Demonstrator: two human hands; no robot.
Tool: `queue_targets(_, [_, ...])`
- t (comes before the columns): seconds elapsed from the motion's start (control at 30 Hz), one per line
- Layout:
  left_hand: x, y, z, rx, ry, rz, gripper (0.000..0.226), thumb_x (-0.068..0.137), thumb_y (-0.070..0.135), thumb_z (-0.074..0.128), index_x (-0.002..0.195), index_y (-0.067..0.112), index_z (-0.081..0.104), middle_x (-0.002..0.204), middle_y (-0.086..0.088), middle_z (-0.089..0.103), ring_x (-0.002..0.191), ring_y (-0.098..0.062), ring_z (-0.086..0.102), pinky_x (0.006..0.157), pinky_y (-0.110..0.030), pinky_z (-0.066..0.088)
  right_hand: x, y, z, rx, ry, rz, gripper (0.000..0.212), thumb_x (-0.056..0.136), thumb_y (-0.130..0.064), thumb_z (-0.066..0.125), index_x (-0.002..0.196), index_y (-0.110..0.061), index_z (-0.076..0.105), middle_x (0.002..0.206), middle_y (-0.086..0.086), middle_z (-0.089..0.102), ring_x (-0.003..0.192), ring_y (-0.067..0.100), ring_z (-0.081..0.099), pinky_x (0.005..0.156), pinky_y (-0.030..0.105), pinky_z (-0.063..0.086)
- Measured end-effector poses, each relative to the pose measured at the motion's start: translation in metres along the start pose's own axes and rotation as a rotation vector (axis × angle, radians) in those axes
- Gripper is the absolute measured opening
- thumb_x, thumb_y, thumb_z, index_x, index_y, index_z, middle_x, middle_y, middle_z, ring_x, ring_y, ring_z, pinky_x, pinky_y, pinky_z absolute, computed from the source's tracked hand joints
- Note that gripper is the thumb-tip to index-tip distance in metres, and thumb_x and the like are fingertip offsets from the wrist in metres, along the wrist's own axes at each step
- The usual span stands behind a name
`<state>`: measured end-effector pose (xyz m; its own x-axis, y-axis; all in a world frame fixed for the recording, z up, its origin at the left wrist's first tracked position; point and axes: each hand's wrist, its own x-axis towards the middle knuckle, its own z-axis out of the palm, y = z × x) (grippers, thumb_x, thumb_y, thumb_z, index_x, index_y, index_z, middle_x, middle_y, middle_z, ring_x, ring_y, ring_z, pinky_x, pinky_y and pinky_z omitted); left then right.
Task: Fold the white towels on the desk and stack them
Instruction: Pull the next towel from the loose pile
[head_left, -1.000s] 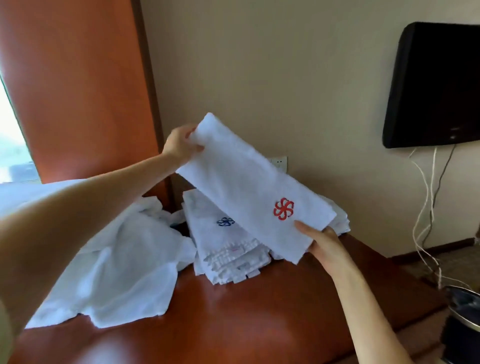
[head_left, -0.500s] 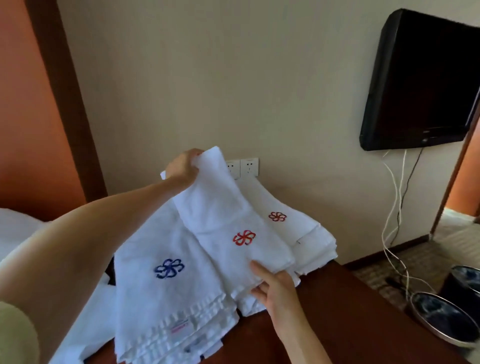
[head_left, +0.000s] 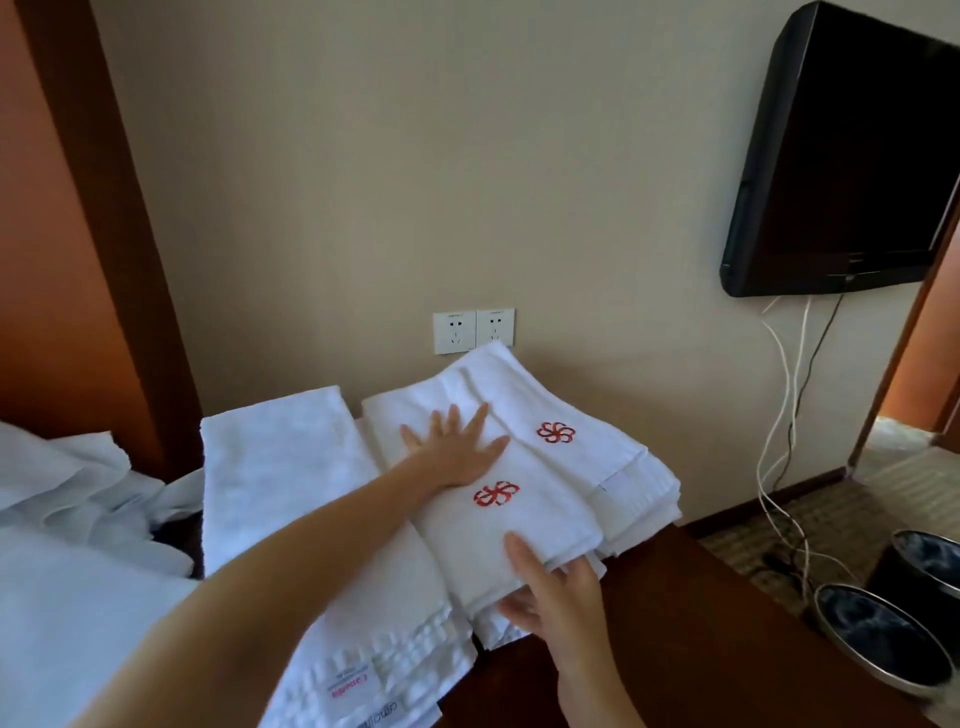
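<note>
A folded white towel with a red flower emblem (head_left: 524, 525) lies on top of a stack of folded towels (head_left: 623, 467) at the back of the brown desk (head_left: 701, 639). My left hand (head_left: 457, 447) presses flat on its far half, fingers spread. My right hand (head_left: 550, 592) holds the towel's near edge, thumb on top and fingers under it. A second stack of folded white towels (head_left: 291, 478) lies just left of it. Loose unfolded white towels (head_left: 67, 519) are heaped at the far left.
The wall with two sockets (head_left: 474, 330) stands right behind the stacks. A black TV (head_left: 852, 156) hangs at upper right with cables (head_left: 784, 415) dangling down. Two dark bins (head_left: 893, 639) stand on the floor beyond the desk's right edge.
The red-emblem towel has come down from the air onto the right stack. My left hand let go of its far corner and now presses flat on it.
</note>
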<state>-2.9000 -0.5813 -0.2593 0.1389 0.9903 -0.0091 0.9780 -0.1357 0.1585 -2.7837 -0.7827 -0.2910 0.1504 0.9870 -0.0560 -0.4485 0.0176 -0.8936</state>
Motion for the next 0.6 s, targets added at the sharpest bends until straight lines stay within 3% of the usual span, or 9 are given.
queue_targets(0.17, [-0.006,0.003,0.006,-0.074,0.121,-0.128,0.076,0.086,0.077,0.014,0.152,0.041,0.0,0.162,-0.001,0.002,0.148,-0.029,-0.002,0.105,-0.07,-0.006,-0.007,-0.005,-0.001,-0.043,-0.029,-0.014,0.031,0.087,-0.007,0.069,0.115,-0.017,0.063,0.092,0.001,0.076,0.081,0.023,0.073,0.054,0.028,0.056])
queue_targets(0.27, [-0.007,-0.019,-0.009,-0.34,0.293,-0.312,0.072,0.097,0.06,0.027,0.153,0.018,0.01,0.156,-0.017,0.017,0.145,-0.035,0.01,0.113,-0.059,0.005,-0.009,-0.002,-0.002,-0.079,-0.045,-0.026,0.032,0.087,-0.008,0.068,0.117,-0.018,0.062,0.097,0.003,0.075,0.086,0.023,0.073,0.059,0.029,0.058])
queue_targets(0.33, [-0.001,-0.044,-0.019,-0.621,0.381,-0.424,0.066,0.101,0.041,0.038,0.149,0.002,0.014,0.152,-0.025,0.024,0.141,-0.039,0.023,0.114,-0.047,0.018,-0.008,-0.001,-0.002,-0.108,-0.04,-0.032,0.032,0.086,-0.012,0.069,0.116,-0.019,0.062,0.093,0.001,0.076,0.077,0.021,0.073,0.058,0.028,0.057])
queue_targets(0.43, [0.007,-0.063,-0.023,-0.852,0.339,-0.579,0.061,0.101,0.028,0.043,0.147,-0.003,0.017,0.151,-0.024,0.028,0.139,-0.037,0.03,0.114,-0.041,0.024,-0.003,-0.001,-0.003,-0.154,-0.03,-0.015,0.03,0.085,-0.018,0.072,0.113,-0.021,0.062,0.087,0.001,0.075,0.065,0.02,0.072,0.052,0.026,0.054])
queue_targets(0.5, [0.011,-0.063,-0.021,-0.888,0.378,-0.589,0.051,0.1,0.023,0.045,0.14,-0.002,0.028,0.146,-0.022,0.035,0.137,-0.035,0.034,0.114,-0.04,0.025,0.001,0.002,-0.004,-0.167,-0.014,-0.013,0.031,0.084,-0.02,0.072,0.113,-0.019,0.062,0.083,0.003,0.075,0.06,0.022,0.07,0.047,0.025,0.051])
queue_targets(0.6, [0.013,-0.062,-0.025,-0.965,0.58,-0.484,0.038,0.094,0.006,0.046,0.131,-0.001,0.041,0.134,-0.02,0.049,0.126,-0.034,0.046,0.108,-0.035,0.033,0.004,0.004,-0.004,-0.179,0.002,-0.02,0.034,0.083,-0.021,0.073,0.114,-0.017,0.062,0.084,0.006,0.075,0.059,0.023,0.069,0.044,0.024,0.049])
